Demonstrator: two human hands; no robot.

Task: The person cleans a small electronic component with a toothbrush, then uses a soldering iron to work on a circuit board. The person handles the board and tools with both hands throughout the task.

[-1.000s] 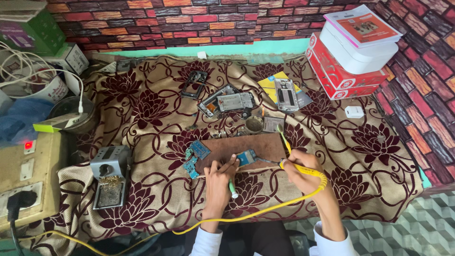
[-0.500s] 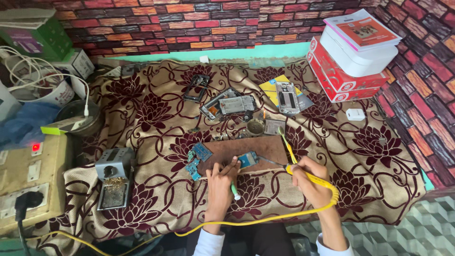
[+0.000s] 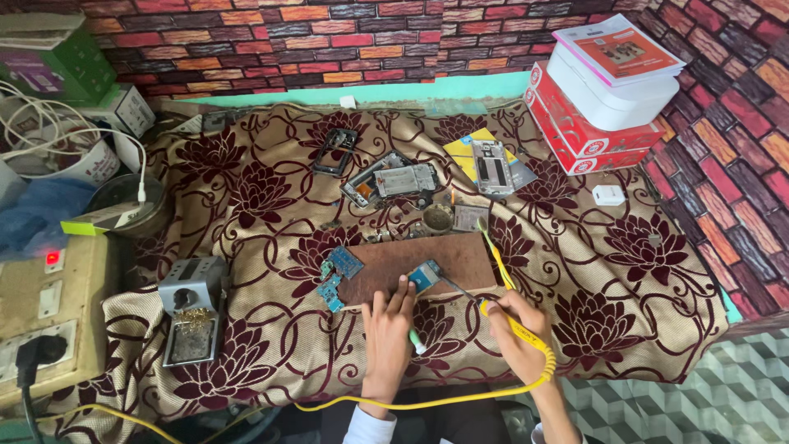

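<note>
You are still pressing your left hand (image 3: 388,322), a small green tool caught in its grip, beside the blue circuit board (image 3: 424,275) on the wooden board (image 3: 415,261), while your right hand (image 3: 515,327), clenched on the yellow soldering iron (image 3: 511,316), is now touching its tip there.

My left hand (image 3: 386,333) is bare, with no ring, glove or watch on it. At its wrist, on the side away from the wooden board (image 3: 419,263), a light, whitish-blue sleeve cuff (image 3: 367,427) shows, cut off by the bottom edge of the view. My right hand (image 3: 516,337) is bare too, and so is its forearm, uncovered all the way down to the frame edge, with only a small pale bit of cloth showing beside it there. My nails look short and plain.
</note>
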